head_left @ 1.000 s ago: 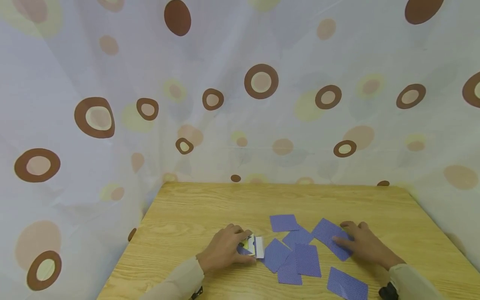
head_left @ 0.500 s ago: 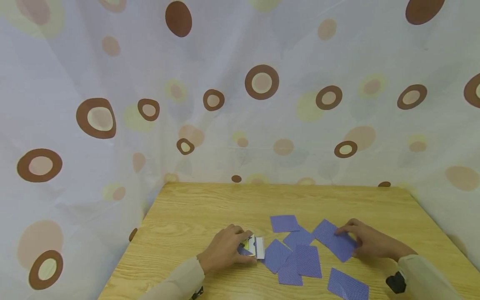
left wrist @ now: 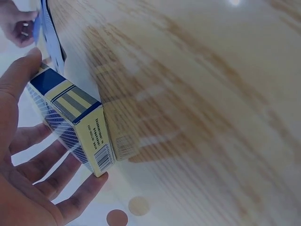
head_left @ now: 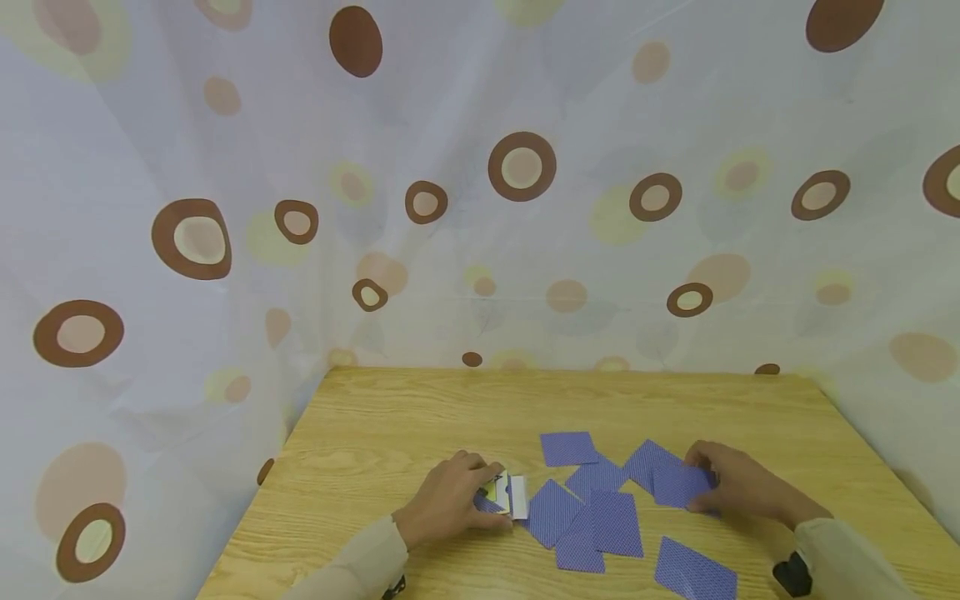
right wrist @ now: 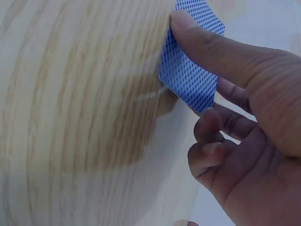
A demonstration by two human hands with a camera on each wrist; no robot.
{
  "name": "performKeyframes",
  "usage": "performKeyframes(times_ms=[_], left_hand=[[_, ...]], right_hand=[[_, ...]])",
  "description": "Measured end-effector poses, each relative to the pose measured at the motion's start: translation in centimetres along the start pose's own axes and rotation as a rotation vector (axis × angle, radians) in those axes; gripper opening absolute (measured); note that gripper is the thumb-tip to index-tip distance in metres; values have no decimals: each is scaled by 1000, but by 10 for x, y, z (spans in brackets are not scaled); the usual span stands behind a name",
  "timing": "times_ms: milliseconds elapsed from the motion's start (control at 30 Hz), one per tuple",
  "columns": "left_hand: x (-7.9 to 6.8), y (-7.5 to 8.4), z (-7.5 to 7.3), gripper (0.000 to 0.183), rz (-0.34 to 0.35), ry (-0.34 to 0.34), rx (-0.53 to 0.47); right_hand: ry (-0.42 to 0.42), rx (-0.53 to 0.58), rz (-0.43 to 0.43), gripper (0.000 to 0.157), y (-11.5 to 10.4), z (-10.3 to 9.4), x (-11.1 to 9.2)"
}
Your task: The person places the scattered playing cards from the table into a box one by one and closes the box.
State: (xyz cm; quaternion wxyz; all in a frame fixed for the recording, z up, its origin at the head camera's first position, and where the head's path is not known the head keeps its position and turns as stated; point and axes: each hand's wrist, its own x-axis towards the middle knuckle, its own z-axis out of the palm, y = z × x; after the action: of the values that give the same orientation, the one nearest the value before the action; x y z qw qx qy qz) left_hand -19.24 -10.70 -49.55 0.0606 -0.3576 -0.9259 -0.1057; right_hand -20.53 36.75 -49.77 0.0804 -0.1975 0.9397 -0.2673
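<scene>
I see the left hand (head_left: 447,498) gripping the open box (left wrist: 77,113), the right hand (head_left: 738,483) pinching one card (head_left: 675,485), other cards (head_left: 617,525) left loose.

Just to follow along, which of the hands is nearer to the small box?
Left: the left hand grips the box; the right hand is well to the box's right, holding a blue card.

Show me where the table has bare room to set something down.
On the table, bare wood lies between the cards and the patterned backdrop, and from the left hand to the left edge. Crowded: between the box and right hand, where cards overlap.
</scene>
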Motion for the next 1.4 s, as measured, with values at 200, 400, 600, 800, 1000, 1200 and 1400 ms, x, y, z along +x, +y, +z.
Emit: performKeyframes(times_ms=[200, 400, 600, 800, 1000, 1200, 1400], left_hand=[[0, 1, -1, 82, -7, -8, -1], [0, 2, -2, 82, -10, -13, 7], [0, 2, -3, 82, -2, -3, 0], [0, 2, -4, 82, -6, 0, -3], [-1, 2, -3, 82, -9, -6, -13], [-2, 3, -2, 81, -12, -7, -29], [-1, 1, -2, 81, -8, -5, -33]], right_hand=[[61, -83, -3, 59, -1, 3, -1], [-11, -1, 33, 78, -8, 3, -10], [-76, 59, 4, 85, -8, 1, -15], [-47, 37, -15, 79, -9, 1, -13], [9, -1, -36, 74, -11, 6, -15], [32, 14, -41, 85, -9, 13, -16], [28, -19, -65, 85, -7, 15, -17]])
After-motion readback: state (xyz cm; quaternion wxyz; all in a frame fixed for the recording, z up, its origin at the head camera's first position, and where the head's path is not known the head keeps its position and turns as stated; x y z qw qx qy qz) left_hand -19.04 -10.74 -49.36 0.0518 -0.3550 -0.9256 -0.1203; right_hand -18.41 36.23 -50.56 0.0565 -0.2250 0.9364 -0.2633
